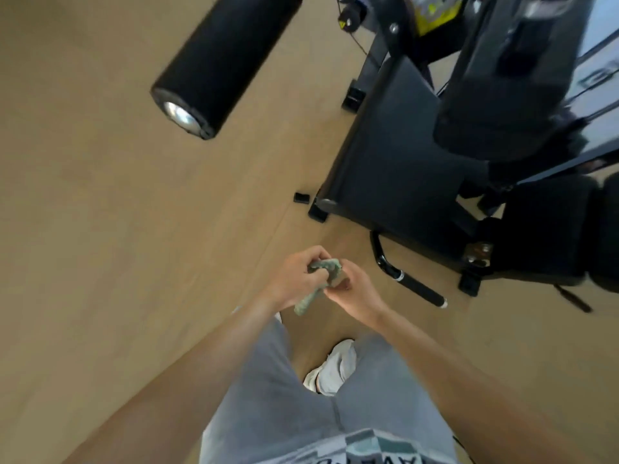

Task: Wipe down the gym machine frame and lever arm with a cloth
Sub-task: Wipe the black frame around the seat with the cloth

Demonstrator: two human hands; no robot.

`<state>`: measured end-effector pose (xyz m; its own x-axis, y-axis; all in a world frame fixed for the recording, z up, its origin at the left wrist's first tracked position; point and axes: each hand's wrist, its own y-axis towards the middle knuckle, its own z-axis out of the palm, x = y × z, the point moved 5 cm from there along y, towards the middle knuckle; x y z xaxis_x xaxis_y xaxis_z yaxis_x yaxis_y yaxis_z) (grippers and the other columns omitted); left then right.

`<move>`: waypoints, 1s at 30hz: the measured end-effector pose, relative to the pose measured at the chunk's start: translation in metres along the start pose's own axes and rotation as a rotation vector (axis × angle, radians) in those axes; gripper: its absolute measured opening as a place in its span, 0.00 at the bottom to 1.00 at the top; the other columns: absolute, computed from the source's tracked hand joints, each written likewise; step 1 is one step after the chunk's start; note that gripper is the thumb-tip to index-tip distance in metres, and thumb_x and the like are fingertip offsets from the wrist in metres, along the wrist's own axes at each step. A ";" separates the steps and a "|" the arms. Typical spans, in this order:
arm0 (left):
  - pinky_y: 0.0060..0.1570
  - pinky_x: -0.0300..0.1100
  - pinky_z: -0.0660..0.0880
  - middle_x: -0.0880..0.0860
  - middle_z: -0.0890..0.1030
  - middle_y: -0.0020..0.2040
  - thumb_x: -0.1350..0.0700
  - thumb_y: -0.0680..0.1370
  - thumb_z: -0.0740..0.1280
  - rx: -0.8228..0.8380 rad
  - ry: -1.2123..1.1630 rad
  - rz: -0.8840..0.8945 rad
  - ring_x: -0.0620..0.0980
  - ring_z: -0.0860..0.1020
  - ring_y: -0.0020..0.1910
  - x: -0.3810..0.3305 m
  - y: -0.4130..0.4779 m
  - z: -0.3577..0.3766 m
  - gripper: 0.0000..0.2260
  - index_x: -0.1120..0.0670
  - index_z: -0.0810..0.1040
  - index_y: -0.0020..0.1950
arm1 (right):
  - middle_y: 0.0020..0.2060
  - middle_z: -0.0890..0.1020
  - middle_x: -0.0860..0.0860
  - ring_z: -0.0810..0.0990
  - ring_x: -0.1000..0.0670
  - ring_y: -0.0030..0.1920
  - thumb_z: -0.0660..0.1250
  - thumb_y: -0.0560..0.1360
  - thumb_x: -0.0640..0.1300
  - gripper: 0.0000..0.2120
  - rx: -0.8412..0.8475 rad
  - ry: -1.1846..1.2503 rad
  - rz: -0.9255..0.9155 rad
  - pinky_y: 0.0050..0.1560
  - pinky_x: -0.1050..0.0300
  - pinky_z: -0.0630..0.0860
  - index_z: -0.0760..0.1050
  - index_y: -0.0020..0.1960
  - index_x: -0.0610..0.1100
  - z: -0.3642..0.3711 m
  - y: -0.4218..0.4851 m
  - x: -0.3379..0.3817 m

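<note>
A floor [100,195] of pale tan, wood-look boards is seen from above, filling the left and near parts of the scene. A faint seam [270,244] between boards is drawn diagonally across the middle, from near left to far right. The surface is lit softly and evenly, and only weak, blurred shadows are cast on it. A small black block [300,197] is laid on the floor near the centre. At the far right edge a bright, pale panel [603,38] crossed by dark lines is glimpsed; whether it is window, mirror or wall cannot be told.
</note>
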<state>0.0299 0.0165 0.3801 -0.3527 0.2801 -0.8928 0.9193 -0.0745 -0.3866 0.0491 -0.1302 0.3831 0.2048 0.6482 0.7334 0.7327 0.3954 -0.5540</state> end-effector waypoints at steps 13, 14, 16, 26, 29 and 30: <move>0.40 0.37 0.73 0.38 0.80 0.36 0.49 0.80 0.70 -0.169 0.016 0.119 0.39 0.77 0.36 -0.165 -0.074 -0.104 0.07 0.38 0.77 0.43 | 0.40 0.82 0.47 0.77 0.52 0.30 0.72 0.77 0.38 0.09 -0.075 0.260 0.014 0.33 0.58 0.77 0.79 0.56 0.43 -0.061 -0.107 0.160; 0.39 0.34 0.72 0.37 0.80 0.37 0.52 0.81 0.70 -0.168 0.049 0.156 0.38 0.77 0.37 -0.176 -0.075 -0.111 0.08 0.39 0.77 0.45 | 0.38 0.80 0.47 0.76 0.52 0.30 0.71 0.78 0.39 0.05 -0.069 0.255 0.023 0.33 0.57 0.76 0.80 0.54 0.42 -0.064 -0.110 0.167; 0.41 0.29 0.70 0.35 0.80 0.41 0.58 0.81 0.68 -0.134 0.097 0.219 0.37 0.78 0.41 -0.197 -0.072 -0.123 0.10 0.42 0.77 0.47 | 0.38 0.80 0.44 0.76 0.51 0.32 0.72 0.78 0.41 0.06 -0.080 0.302 0.051 0.35 0.59 0.76 0.81 0.53 0.41 -0.072 -0.114 0.180; 0.44 0.33 0.76 0.51 0.81 0.48 0.74 0.75 0.66 -0.166 0.183 0.379 0.40 0.79 0.45 -0.278 -0.030 -0.171 0.13 0.60 0.80 0.54 | 0.33 0.80 0.40 0.78 0.47 0.31 0.67 0.80 0.37 0.06 -0.478 0.529 -0.164 0.34 0.52 0.77 0.81 0.46 0.41 -0.121 -0.106 0.234; 0.42 0.33 0.77 0.49 0.82 0.46 0.71 0.76 0.68 -0.226 0.190 0.411 0.41 0.80 0.44 -0.297 -0.009 -0.192 0.12 0.57 0.82 0.53 | 0.38 0.84 0.48 0.84 0.50 0.39 0.68 0.80 0.37 0.06 -0.580 0.518 -0.216 0.40 0.54 0.81 0.80 0.46 0.44 -0.129 -0.086 0.256; 0.43 0.35 0.78 0.48 0.83 0.46 0.70 0.76 0.69 -0.232 0.182 0.413 0.43 0.81 0.45 -0.303 0.001 -0.201 0.11 0.56 0.82 0.53 | 0.40 0.85 0.52 0.84 0.53 0.42 0.68 0.80 0.38 0.06 -0.607 0.480 -0.232 0.43 0.57 0.81 0.80 0.47 0.46 -0.131 -0.078 0.264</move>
<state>0.1725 0.1243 0.6965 0.0653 0.4357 -0.8977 0.9975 -0.0055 0.0699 0.1309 -0.0750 0.6721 0.1601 0.1881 0.9690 0.9871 -0.0263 -0.1580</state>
